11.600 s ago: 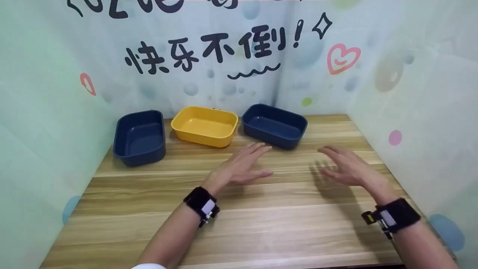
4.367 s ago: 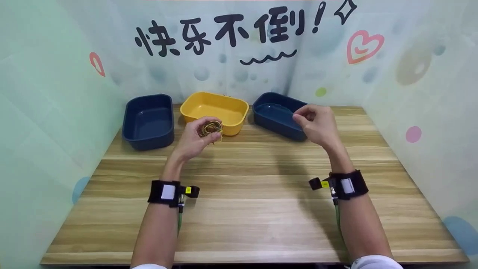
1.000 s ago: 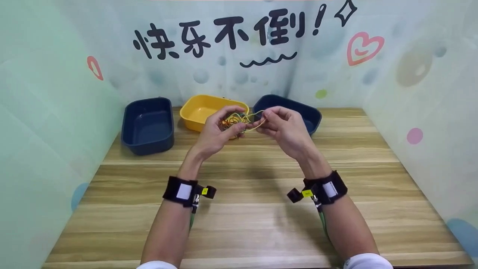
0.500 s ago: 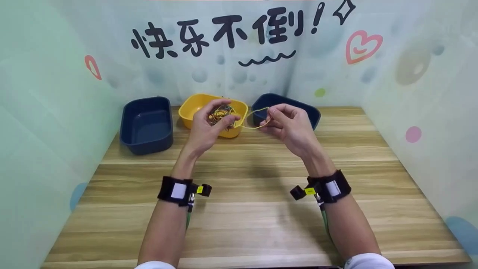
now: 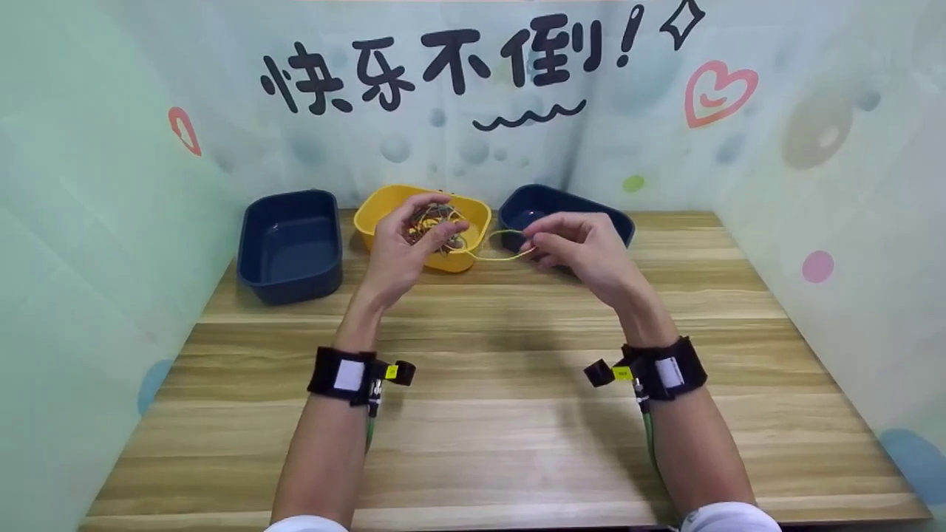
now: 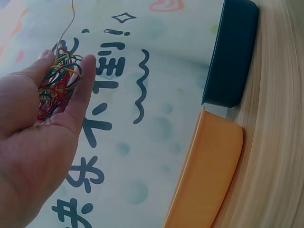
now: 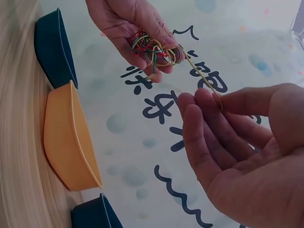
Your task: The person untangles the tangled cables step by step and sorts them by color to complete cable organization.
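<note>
My left hand (image 5: 395, 255) holds a tangled bunch of thin rubber bands (image 6: 59, 85), red, green and yellow, with thumb and fingers curled round it. From the bunch a yellow rubber band (image 5: 497, 258) reaches across as a loop to my right hand (image 5: 595, 251), which pinches its other end between thumb and index finger. In the right wrist view this yellow band runs as a slanting line from the bunch to the pinching fingertips (image 7: 204, 97). Both hands are raised above the table, in front of the yellow bin (image 5: 377, 210) and the right-hand blue bin (image 5: 536, 193).
Another dark blue bin (image 5: 288, 247) stands at the left on the wood-grain table (image 5: 473, 443). The three bins line the back, near a printed curtain (image 5: 414, 159). Light side walls close in the table at left and right.
Long before, both hands held nothing; then the left held the bunch while the right was apart. Over the last second the hands have drawn apart, the yellow band spanning between them.
</note>
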A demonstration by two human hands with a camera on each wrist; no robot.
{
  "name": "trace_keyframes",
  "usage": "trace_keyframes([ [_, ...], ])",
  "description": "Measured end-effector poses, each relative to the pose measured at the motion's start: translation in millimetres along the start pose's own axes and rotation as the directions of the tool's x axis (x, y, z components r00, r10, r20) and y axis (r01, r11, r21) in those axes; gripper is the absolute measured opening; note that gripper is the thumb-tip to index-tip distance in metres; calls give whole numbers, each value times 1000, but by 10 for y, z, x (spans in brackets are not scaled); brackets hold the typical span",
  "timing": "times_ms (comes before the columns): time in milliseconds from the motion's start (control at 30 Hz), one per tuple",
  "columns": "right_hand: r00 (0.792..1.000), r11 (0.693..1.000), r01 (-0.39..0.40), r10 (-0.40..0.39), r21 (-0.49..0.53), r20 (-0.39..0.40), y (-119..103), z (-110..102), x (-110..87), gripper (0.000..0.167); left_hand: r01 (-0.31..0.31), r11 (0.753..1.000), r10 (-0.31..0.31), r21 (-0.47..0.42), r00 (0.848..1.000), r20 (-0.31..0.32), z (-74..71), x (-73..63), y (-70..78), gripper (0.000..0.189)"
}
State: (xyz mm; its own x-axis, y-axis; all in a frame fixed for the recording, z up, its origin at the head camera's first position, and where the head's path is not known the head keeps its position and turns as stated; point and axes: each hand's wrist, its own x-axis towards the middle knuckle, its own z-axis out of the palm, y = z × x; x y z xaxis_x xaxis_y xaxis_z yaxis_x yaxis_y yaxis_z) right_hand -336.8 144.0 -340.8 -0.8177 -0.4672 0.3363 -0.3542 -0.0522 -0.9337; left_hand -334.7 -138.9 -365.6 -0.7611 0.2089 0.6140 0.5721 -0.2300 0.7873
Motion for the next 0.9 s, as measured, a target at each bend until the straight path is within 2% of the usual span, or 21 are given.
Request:
trace_keyframes([
  [67, 998, 997, 49, -46, -57, 44, -3, -6, -9, 18, 0, 1000, 0, -15, 1000, -17, -21, -1, -3, 32],
  [133, 993, 988, 108, -103, -112, 56, -16, 9, -13, 18, 6, 999, -7, -38, 1000, -29, -46, -5, 1, 32],
  [233, 981, 957, 193, -196, -218, 12, -71, 68, -20, 14, 31, 998, -33, -57, 999, -33, -75, -19, 29, 32],
  [333, 965, 927, 242, -260, -285, -27, -137, 112, -38, 9, 86, 995, -87, -44, 996, -23, -84, -37, 70, 31],
  [433, 966, 939, 234, -253, -251, -45, -142, 114, -49, 10, 151, 988, -151, -34, 989, 7, -94, -53, 86, 30],
  [500, 974, 962, 208, -221, -174, -55, -100, 93, -39, 12, 184, 982, -182, -50, 983, 31, -101, -55, 73, 29],
  [567, 981, 981, 174, -180, -84, -70, -32, 68, -15, 14, 202, 977, -199, -65, 979, 52, -100, -54, 59, 28],
  [667, 986, 991, 136, -135, 8, -100, 73, 42, 32, 16, 217, 972, -210, -94, 974, 81, -116, -50, -14, 28],
  [767, 983, 994, 105, -103, 6, -151, 136, 40, 59, 19, 217, 967, -204, -133, 973, 103, -140, -55, -78, 29],
  [900, 971, 997, 80, -79, -8, -224, 160, 47, 68, 19, 196, 973, -180, -118, 975, 132, -175, -67, -114, 32],
])
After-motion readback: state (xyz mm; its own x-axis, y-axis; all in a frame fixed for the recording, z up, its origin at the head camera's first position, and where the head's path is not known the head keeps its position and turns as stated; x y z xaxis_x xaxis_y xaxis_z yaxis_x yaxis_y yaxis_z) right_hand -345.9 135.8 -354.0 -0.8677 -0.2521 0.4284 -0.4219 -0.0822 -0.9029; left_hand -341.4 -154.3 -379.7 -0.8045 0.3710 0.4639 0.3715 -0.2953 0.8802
